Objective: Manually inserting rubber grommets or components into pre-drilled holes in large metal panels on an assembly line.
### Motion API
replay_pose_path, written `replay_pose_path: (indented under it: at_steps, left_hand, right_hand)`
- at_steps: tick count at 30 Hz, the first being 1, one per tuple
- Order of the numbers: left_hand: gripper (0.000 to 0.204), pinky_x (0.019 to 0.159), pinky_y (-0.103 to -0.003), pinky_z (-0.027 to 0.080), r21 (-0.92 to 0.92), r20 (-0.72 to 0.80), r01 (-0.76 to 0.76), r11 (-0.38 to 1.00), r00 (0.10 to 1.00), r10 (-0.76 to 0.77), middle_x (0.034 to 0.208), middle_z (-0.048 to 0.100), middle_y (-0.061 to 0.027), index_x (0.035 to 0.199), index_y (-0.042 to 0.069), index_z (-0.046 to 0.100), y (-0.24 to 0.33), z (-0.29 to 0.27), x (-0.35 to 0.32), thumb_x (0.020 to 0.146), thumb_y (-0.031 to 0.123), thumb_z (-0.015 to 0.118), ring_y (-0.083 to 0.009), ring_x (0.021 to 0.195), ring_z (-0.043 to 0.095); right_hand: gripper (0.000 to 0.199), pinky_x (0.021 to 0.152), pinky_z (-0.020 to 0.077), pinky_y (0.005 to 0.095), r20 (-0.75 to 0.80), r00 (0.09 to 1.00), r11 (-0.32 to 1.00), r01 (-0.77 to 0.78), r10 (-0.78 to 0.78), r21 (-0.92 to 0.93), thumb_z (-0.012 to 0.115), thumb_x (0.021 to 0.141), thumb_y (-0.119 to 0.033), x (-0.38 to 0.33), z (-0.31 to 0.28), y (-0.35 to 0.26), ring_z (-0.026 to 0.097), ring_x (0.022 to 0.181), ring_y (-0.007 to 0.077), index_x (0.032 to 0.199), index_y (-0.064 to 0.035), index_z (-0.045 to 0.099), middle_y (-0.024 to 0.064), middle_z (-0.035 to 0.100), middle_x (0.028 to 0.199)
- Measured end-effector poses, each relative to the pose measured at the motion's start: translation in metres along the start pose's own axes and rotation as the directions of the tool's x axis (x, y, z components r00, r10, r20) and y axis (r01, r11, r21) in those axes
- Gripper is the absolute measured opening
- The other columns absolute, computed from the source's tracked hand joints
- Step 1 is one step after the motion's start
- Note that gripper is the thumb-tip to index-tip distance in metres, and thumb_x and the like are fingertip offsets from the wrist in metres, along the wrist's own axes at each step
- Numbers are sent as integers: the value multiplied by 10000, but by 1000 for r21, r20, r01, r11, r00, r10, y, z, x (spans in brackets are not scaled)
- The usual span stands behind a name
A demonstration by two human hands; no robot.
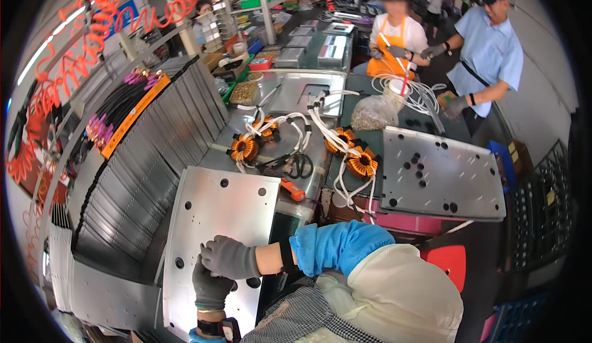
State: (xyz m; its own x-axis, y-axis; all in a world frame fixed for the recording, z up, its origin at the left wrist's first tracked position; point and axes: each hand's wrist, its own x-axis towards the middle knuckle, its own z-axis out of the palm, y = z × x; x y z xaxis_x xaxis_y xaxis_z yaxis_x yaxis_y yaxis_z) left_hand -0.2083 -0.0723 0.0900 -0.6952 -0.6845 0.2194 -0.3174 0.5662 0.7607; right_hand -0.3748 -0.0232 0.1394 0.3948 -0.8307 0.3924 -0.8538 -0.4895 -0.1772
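Note:
A flat silver metal panel (228, 210) lies in front of me, with black rubber grommets (179, 263) in some of its holes. Both my hands wear grey gloves and meet above the panel's lower middle. My right hand (229, 256) reaches in from the right, fingers curled down beside the left. Below it, my left hand (211, 286) comes up from the lower edge, its fingers bent and partly covered by the right. The two hands touch or overlap. Anything small between their fingers is hidden. One grommet (253, 282) shows right of my left hand.
Copper-wound ring coils (244, 149) with white leads lie beyond the panel, near black-handled scissors (301, 166) and an orange-handled tool (292, 189). Right stands another panel (447, 170) bearing loose grommets. Stacked metal sheets (139, 182) line the left. Two co-workers (487, 53) stand across the bench.

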Motion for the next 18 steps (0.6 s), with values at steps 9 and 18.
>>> replay_pose_path:
  at_steps: [9,18]
  left_hand:
    - [285,1038,-323,436,-389,223,163,907,972,-79,1263,593,-77,1223,73,517,35,40,29,1008,251,461,-188,1196,557]
    - [613,945,-386,448,-900,431,340,-273,785,-444,1010,614,-96,1086,-9,576,10,40,27,979,574,419,-213,987,569]
  right_hand:
    - [182,745,516,386,67,951,950,-292,301,-114,664,797,-223,-25,0,25,683,864,252,925,-117,737,75,675,938]
    - [198,705,551,463,170,985,986,-67,41,153,661,811,-255,-13,25,66,695,807,346,846,-73,732,142,688,887]
